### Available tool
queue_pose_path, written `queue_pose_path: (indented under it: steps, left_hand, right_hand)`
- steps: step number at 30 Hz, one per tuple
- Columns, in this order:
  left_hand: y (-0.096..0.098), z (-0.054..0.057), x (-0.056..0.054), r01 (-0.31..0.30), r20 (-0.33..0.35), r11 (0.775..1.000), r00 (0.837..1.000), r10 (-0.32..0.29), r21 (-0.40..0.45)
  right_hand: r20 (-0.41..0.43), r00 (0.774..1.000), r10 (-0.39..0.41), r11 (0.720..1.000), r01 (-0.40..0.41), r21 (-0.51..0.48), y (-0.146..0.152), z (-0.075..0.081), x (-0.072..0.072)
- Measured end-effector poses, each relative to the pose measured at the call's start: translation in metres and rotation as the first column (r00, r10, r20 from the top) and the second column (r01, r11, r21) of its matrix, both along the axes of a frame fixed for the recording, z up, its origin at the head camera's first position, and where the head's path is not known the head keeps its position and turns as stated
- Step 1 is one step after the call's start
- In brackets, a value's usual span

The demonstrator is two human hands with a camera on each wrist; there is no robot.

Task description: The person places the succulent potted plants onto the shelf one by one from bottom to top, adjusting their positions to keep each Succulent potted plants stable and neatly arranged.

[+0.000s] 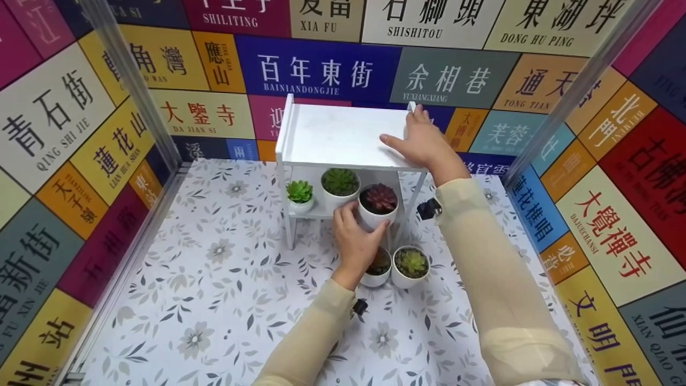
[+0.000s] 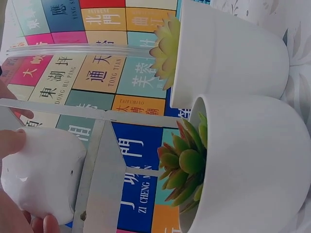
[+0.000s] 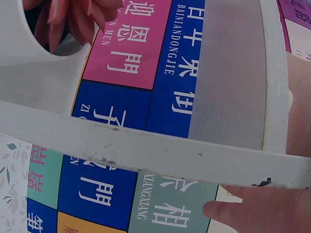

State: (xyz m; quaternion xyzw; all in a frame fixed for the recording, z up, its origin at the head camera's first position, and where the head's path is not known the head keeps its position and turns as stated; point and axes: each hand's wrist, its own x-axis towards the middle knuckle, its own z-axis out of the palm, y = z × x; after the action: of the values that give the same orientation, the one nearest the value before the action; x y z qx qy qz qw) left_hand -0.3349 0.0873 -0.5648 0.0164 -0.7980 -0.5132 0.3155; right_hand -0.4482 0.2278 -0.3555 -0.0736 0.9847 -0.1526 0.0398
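In the head view my left hand [image 1: 356, 241] grips a white pot [image 1: 375, 219] holding a dark red succulent [image 1: 380, 198], at the front right of the lower tier of a small white shelf [image 1: 343, 134]. Thumb and fingers lie round that pot in the left wrist view. My right hand [image 1: 426, 143] holds the right end of the shelf's top board, the thumb lying on the board and the fingers over the end rim. Beside the gripped pot on the lower tier stand a potted green succulent [image 1: 340, 182] and a smaller one [image 1: 300, 194] at the left.
Two white pots with succulents stand on the floral cloth [image 1: 220, 252] before the shelf's right side: a yellow-green one [image 1: 411, 264] and a reddish-green one [image 1: 378, 268], partly behind my left hand. Colourful sign-covered walls [image 1: 321, 64] enclose the back and sides.
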Motion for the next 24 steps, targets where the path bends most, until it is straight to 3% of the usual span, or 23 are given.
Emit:
queue_pose_path:
  steps: [12,24]
  left_hand:
    - [0.0021,-0.0037,-0.0032,0.013,-0.038,1.0,0.999,-0.013,0.014]
    - [0.0048,-0.0049,-0.0041,0.033,-0.006,0.998,0.999,-0.032,0.049]
  right_hand:
    - [0.011,1.0,0.005,1.0,-0.005,0.018,-0.0005,-0.0006,-0.0002]
    - [0.011,1.0,0.008,1.0,-0.008,0.002,0.0012,0.0004,0.0]
